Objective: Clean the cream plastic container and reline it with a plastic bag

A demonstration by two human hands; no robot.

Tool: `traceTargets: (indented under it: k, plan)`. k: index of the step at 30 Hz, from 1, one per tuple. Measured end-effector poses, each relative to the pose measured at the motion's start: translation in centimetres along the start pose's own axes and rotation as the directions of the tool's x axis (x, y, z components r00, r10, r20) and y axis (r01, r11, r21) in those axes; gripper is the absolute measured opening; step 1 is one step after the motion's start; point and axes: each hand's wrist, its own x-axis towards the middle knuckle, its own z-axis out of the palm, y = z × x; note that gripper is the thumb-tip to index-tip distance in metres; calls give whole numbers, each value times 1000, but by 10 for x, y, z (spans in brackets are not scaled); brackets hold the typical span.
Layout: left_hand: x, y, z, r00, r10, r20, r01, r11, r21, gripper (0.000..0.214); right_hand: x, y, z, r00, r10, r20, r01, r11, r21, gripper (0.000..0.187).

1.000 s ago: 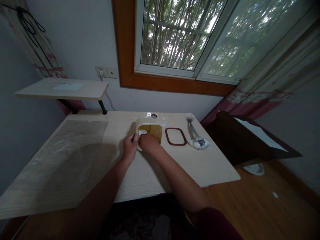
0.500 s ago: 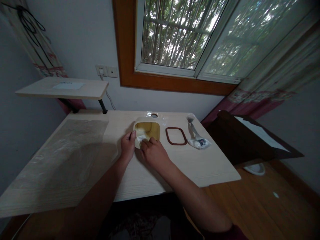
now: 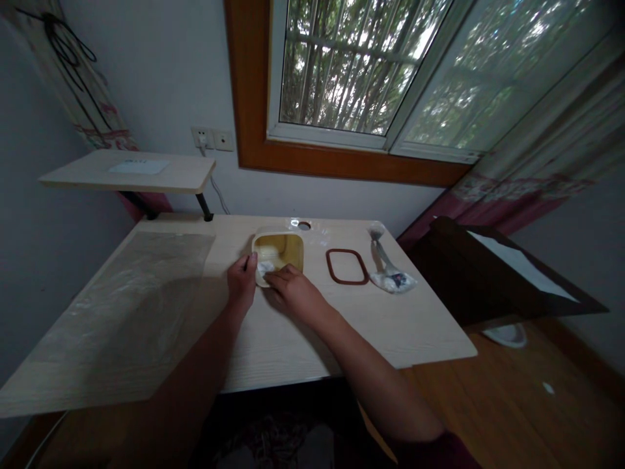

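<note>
A cream-coloured square container (image 3: 278, 249) with a yellowish inside stands on the light wooden table (image 3: 303, 326). My left hand (image 3: 241, 280) grips its left wall, fingers curled over the rim. My right hand (image 3: 293, 290) lies at the container's near edge, fingers pressed on a small white cloth or tissue (image 3: 265, 268) at the rim. A dark red rectangular seal ring (image 3: 347, 266) lies flat on the table to the right of the container.
A clear plastic bag with something dark in it (image 3: 390, 273) lies right of the ring. A transparent sheet (image 3: 122, 293) covers the table's left part. A small raised shelf (image 3: 127, 171) stands at the back left. A dark cabinet (image 3: 493, 273) is beside the table's right edge.
The container has shifted a little to the left with my left hand. My right hand has drawn back from inside the container to its near rim, with the white cloth.
</note>
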Motion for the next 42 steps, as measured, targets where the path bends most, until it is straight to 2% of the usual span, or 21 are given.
traceTargets:
  k: [3,7,12,19,26,42]
  plan:
    - [-1,1,1,1000,10,15,-10,1000,-5,40,0,0,-3,1000,-8,-10,8,997,73,31]
    - [-3,1,3,999,25,35,-25,1000,12,40,4,1,-6,999,43,-6,-42,996,84,32]
    - [-4,-1,2,997,55,52,-56,998,17,39,18,5,-4,992,109,66,-114,991,73,34]
    - [-6,2,2,995,53,79,-55,998,18,39,40,18,5,952,241,189,-267,956,126,33]
    - [-7,0,4,993,68,91,-68,998,-5,38,54,25,16,913,344,217,-377,917,132,33]
    - [-6,-2,5,995,48,90,-46,999,-27,39,64,27,22,883,415,219,-447,886,122,29]
